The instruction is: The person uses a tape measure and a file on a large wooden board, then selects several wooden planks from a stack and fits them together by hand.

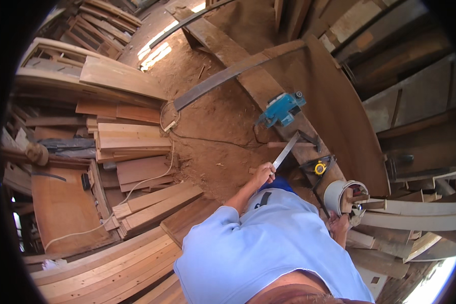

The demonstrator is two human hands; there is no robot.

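My left hand [265, 174] is closed around the near end of a flat, ruler-like metal strip [287, 152]. The strip slants up to the right over the bench [261, 83], and its far end meets a dark angled piece [311, 140]; I cannot tell if they are joined. On the right, my right hand [338, 223] is curled against the near side of a white bucket [333, 197] with tools and a wooden piece inside. Its fingers are partly hidden there. Between the hands, a yellow tape measure [319, 167] rests on the bench. Beyond the strip sits a teal electric planer [281, 109].
A long curved board [213, 81] crosses the bench. Stacked planks [131, 137] and long beams [106, 263] fill the left side. A power cord [218, 139] runs over the dirt floor. Curved pale timbers [420, 219] lie right of the bucket.
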